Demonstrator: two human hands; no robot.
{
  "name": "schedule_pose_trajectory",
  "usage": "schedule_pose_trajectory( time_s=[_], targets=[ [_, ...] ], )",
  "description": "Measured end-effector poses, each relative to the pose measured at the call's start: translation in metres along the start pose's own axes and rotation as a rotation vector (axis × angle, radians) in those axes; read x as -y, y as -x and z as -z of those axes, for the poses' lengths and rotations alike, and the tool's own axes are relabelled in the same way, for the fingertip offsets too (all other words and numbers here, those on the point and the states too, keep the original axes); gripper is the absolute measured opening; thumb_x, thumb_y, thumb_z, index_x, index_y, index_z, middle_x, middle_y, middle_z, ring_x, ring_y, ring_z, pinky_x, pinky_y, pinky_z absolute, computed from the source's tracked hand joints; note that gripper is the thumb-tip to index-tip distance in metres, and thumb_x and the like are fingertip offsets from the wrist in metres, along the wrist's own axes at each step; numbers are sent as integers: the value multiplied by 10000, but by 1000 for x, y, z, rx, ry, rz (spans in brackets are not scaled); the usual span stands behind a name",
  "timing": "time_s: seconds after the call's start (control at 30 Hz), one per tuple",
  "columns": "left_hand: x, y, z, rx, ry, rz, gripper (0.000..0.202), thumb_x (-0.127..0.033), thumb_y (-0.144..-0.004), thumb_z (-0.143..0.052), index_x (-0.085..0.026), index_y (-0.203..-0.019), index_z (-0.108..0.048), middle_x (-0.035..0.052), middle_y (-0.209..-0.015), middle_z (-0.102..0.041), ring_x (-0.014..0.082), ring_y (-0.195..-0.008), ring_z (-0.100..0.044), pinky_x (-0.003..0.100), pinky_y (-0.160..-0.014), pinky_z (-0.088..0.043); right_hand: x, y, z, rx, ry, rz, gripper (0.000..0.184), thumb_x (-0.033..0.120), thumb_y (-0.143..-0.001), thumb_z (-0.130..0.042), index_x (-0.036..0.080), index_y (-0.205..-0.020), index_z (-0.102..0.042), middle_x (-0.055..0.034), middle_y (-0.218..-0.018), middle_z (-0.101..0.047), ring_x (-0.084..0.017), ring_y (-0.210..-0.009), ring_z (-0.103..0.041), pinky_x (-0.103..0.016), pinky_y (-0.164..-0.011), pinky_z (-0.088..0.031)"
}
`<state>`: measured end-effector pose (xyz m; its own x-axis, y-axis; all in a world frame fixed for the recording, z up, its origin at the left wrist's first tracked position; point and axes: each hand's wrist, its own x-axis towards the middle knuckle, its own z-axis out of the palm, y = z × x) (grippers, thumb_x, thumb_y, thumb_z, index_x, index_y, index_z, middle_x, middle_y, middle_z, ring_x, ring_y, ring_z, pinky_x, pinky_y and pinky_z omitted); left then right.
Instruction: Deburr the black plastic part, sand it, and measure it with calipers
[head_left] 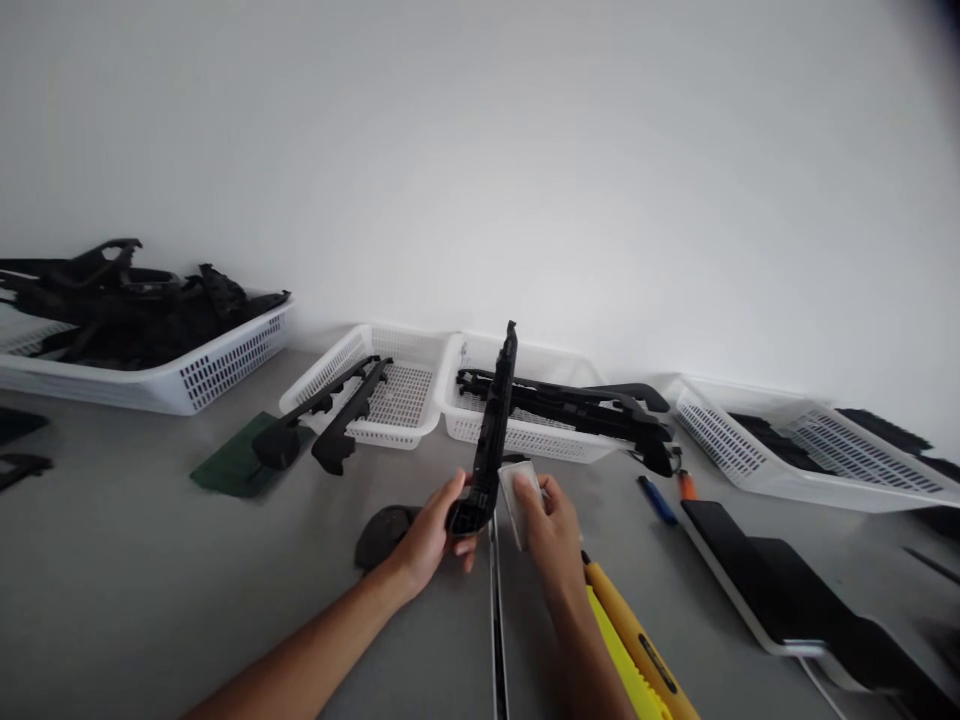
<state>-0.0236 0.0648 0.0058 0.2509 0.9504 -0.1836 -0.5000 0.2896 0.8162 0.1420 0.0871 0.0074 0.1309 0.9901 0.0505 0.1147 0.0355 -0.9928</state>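
My left hand (431, 535) is closed around the lower end of a long black plastic part (493, 430), which stands tilted with its narrow end pointing up and away. My right hand (551, 525) pinches a small flat whitish piece (519, 500), thumb on its face, just right of the part's lower end. What the whitish piece is, I cannot make out. Beneath the left hand a dark rounded object (382, 537) rests on the grey table (315, 620). Behind the hands, a white basket (540, 440) holds several similar black parts (600, 410).
Another white basket (405, 437) has two black parts leaning over its rim near a green sheet (238, 460). A larger basket (217, 375) of black pieces stands left, and one more basket (825, 490) right. Yellow-handled tool (637, 640), blue pen (657, 500) and dark-screened devices (750, 570) lie at right.
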Motion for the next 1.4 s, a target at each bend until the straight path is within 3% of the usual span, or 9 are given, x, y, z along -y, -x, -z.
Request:
schedule_pose_trajectory(
  time_s=[0.23, 0.37, 0.5, 0.77, 0.83, 0.93, 1.0, 1.2, 1.4],
  targets=[
    [-2, 2, -5, 0, -309, -57, 570, -561, -847, -772, -156, -1232, -660, -43, -605, -643, 139, -390, -543, 239, -373, -448, 1, 3, 1, 32, -90, 47, 391, 616, -856, -707, 251, -924, -584, 10, -802, -638, -195, -730, -568, -299, -667, -474],
    [2, 1, -4, -22, -333, -62, 505, -445, -880, -720, -167, -1298, -669, -57, -609, -614, 154, -431, -553, 259, -435, -463, 4, 5, 1, 120, -111, 74, 341, 541, -853, -703, 255, -815, -522, 28, -773, -568, -175, -718, -511, -291, -675, -462],
    [2, 2, -3, -74, -392, -172, 348, -297, -908, -639, -191, -1230, -718, -19, -770, -683, 191, -714, -630, 276, -681, -515, 3, 5, -2, 220, -102, 62, 310, 504, -863, -678, 254, -778, -516, 56, -698, -475, -149, -633, -429, -273, -599, -396],
    [3, 4, 1, -122, -451, -245, 295, -289, -954, -639, -229, -1224, -742, 46, -1126, -771, 277, -1216, -622, 348, -1101, -443, -8, 4, -13, 85, -85, 138, 375, 534, -851, -745, 259, -843, -491, 50, -807, -498, -158, -767, -468, -271, -708, -428],
    [6, 3, 2, -150, -405, -254, 294, -345, -949, -690, -230, -1213, -748, 56, -1063, -781, 286, -1191, -645, 342, -1026, -503, -9, 7, -16, 97, -90, 131, 371, 533, -876, -719, 266, -839, -464, 63, -767, -486, -148, -705, -466, -263, -654, -425],
    [10, 3, 4, -91, -345, -146, 414, -487, -963, -685, -211, -1267, -726, 31, -807, -738, 250, -759, -679, 305, -644, -540, -10, 8, -18, 110, -96, 113, 381, 542, -901, -683, 277, -817, -423, 88, -684, -434, -132, -587, -411, -250, -552, -371],
    [9, 3, 4, -19, -351, -82, 456, -539, -974, -665, -198, -1269, -732, 5, -718, -694, 208, -593, -596, 283, -533, -474, -10, 5, -15, 73, -96, 117, 405, 565, -890, -690, 279, -815, -413, 85, -694, -434, -133, -595, -418, -252, -557, -377],
    [1, 4, -1, 70, -470, -180, 287, -448, -983, -686, -206, -1060, -819, 27, -790, -728, 247, -870, -651, 297, -808, -511, -5, 0, -4, -84, -64, 138, 390, 537, -906, -670, 282, -819, -387, 88, -713, -376, -132, -608, -368, -259, -566, -348],
    [-1, 2, -3, -67, -415, -268, 313, -507, -955, -693, -213, -950, -800, 28, -804, -743, 239, -848, -648, 315, -834, -529, 8, 25, -23, 5, 47, 249, 395, 520, -953, -649, 266, -751, -424, 59, -719, -424, -154, -668, -408, -292, -636, -352]
  ],
)
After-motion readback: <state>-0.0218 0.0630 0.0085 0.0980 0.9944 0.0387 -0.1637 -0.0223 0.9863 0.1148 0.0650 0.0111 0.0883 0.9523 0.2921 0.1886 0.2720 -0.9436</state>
